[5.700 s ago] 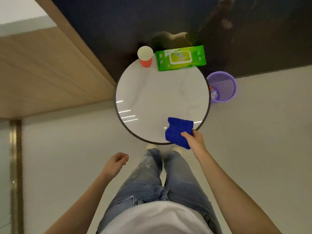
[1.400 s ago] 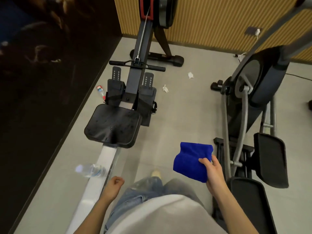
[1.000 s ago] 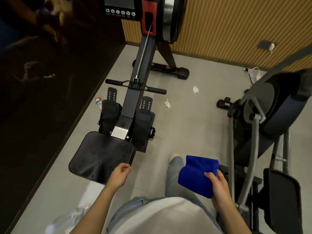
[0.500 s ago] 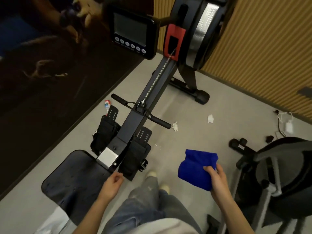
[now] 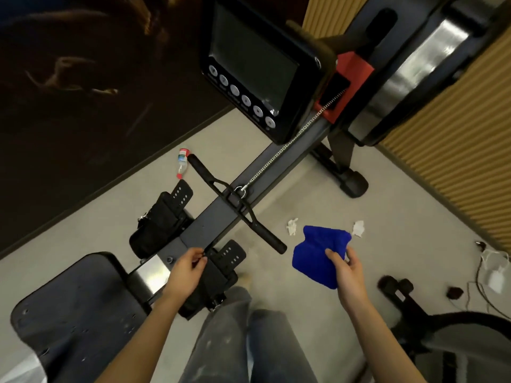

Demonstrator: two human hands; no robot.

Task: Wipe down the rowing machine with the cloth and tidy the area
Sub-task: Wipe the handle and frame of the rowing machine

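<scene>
Right hand (image 5: 347, 268) grips the cloth (image 5: 315, 252); left hand (image 5: 186, 269) hovers, fingers (image 5: 197, 258) loosely curled.

dim-ish warm indoor light | hard glare on the chrome flywheel band (image 5: 423, 59) and the steel rail (image 5: 150, 275) | dark wall (image 5: 83, 120) near black, faint reflections | soft shadows on the floor (image 5: 304, 194) | fisheye bend at edges, bottom corners smeary

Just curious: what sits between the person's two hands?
Head view: a footrest and the handle tip, between left hand and right hand holding the blue cloth.
</scene>
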